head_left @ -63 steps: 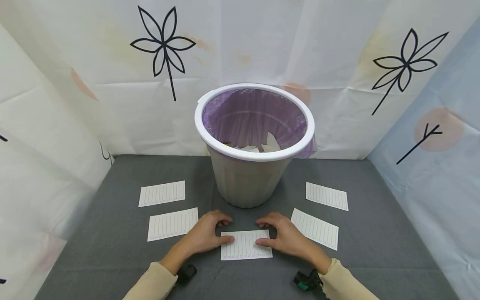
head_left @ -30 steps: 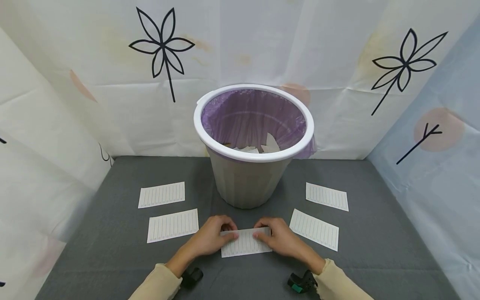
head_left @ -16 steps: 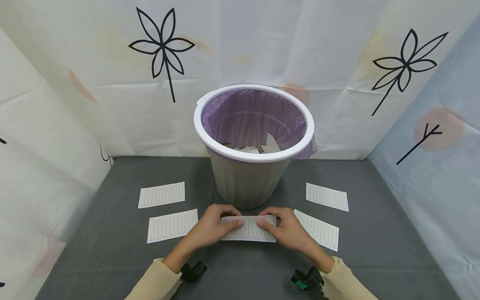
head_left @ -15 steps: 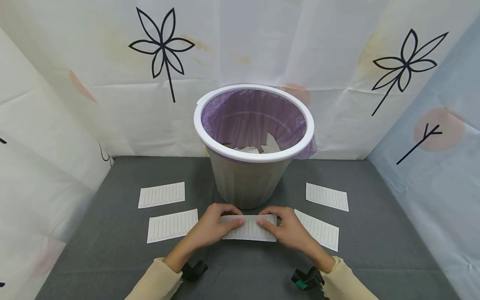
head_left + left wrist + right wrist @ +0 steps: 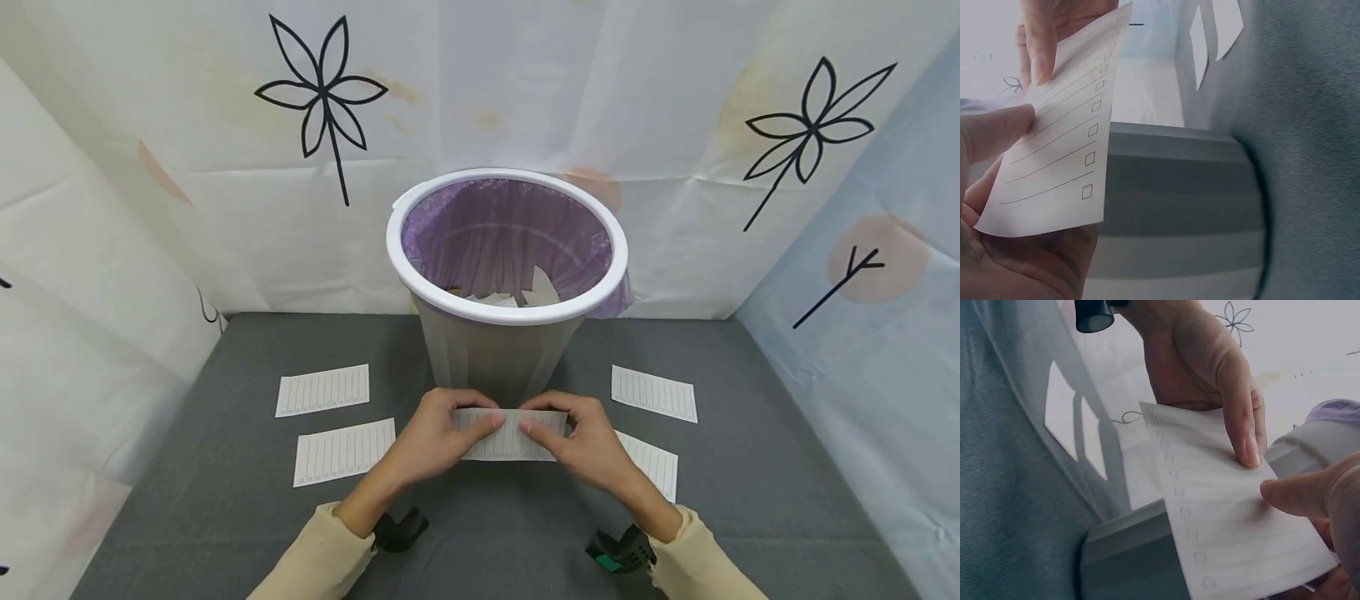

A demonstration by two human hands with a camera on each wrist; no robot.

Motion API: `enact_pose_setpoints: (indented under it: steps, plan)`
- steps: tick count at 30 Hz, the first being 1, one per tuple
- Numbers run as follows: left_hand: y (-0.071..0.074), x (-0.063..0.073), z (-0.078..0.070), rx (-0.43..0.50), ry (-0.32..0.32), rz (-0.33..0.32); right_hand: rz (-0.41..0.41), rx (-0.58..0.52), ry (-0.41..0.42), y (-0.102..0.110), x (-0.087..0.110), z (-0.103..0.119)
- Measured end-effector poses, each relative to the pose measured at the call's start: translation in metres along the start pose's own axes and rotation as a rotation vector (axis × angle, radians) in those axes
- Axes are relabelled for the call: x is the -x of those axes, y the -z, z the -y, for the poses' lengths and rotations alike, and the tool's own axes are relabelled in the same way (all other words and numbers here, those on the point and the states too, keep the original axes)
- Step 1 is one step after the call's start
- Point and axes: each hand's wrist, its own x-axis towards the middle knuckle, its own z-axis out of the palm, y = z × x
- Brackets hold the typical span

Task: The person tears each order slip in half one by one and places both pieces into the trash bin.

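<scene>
A white checklist sheet (image 5: 512,442), printed with lines and small checkboxes, is held up in front of the bin. My left hand (image 5: 442,433) pinches its left half, thumb on the printed face and fingers behind. The right half is pinched the same way by my right hand (image 5: 588,437). Both thumb tips sit close together near the sheet's middle, as the left wrist view also shows on the checklist sheet (image 5: 1066,144). In the right wrist view the sheet (image 5: 1222,506) bends slightly and stands clear of the table. The fingers behind it are mostly hidden.
A bin (image 5: 487,350) with a white rim and purple liner (image 5: 502,225) holds several paper pieces (image 5: 542,287). Two sheets (image 5: 322,390) (image 5: 345,452) lie on the grey table (image 5: 480,550) at left. Two more (image 5: 654,393) (image 5: 652,467) lie at right, the nearer partly covered by my right hand.
Both hands first hovered at the sheet lying on the table, then pinched it and raised it. It has moved up and forward, closer to the bin. The other sheets stay put.
</scene>
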Motion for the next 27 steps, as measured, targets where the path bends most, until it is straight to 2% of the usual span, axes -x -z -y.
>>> enact_pose_setpoints:
  steps: [7,14,27]
  plan:
    - [0.0,-0.006,-0.011,0.004,-0.041,-0.02,-0.042,-0.02,0.054,0.001,-0.007,0.008]
    - [0.0,-0.01,-0.017,-0.015,-0.055,-0.049,-0.073,-0.002,0.063,0.003,-0.012,0.013]
    - [0.002,-0.014,-0.024,-0.059,-0.082,-0.088,-0.051,0.039,0.158,0.009,-0.021,0.022]
